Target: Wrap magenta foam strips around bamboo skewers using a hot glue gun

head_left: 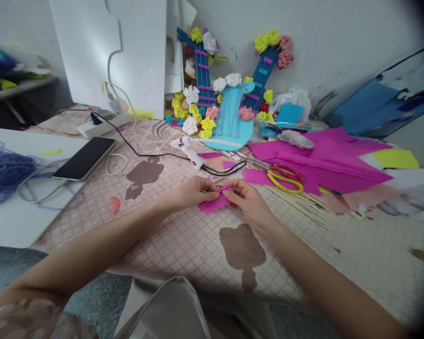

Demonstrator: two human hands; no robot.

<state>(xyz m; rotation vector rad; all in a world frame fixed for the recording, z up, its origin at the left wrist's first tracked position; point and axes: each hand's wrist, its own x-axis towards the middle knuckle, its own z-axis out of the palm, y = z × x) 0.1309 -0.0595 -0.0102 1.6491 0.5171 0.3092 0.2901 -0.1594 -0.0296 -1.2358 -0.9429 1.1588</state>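
My left hand (194, 192) and my right hand (249, 200) meet over the table and both pinch a small magenta foam piece (214, 203) between their fingertips. The piece lies partly on the pink checked tablecloth (183, 240). A white glue gun (189, 148) with a black cord rests just beyond my hands. Scissors with red and yellow handles (284, 178) lie to the right of it, beside a bundle of thin wooden sticks (300, 200).
Magenta foam sheets (318, 160) cover the right side. Blue foam guitars with paper flowers (229, 113) lean on the back wall. A black phone (85, 157) lies on a white board (10, 221) at left, next to purple yarn (5, 172) and a power strip (104, 123).
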